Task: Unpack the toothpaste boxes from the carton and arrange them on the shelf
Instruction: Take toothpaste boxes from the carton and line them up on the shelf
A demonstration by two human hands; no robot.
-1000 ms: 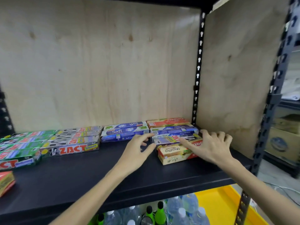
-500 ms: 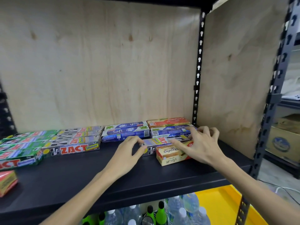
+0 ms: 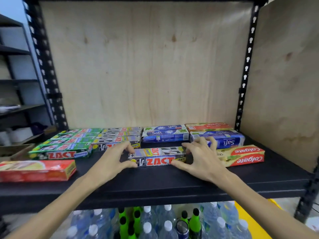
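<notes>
Silver ZACT box (image 3: 158, 156) on black shelf (image 3: 155, 183), ends pinched between curled fingers of left hand (image 3: 110, 163) and right hand (image 3: 201, 162).

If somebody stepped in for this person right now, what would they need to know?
Left hand and right hand each grip an end of a grey Zact box lying on the shelf.
Done: green Zact boxes, grey Zact row, Safi boxes and Colgate boxes laid out.
Left: seat the held box; a red box lies loose at left. Carton not in view.

front shelf (image 3: 155, 180) bare | behind – box rows (image 3: 119, 137) – blocked
</notes>
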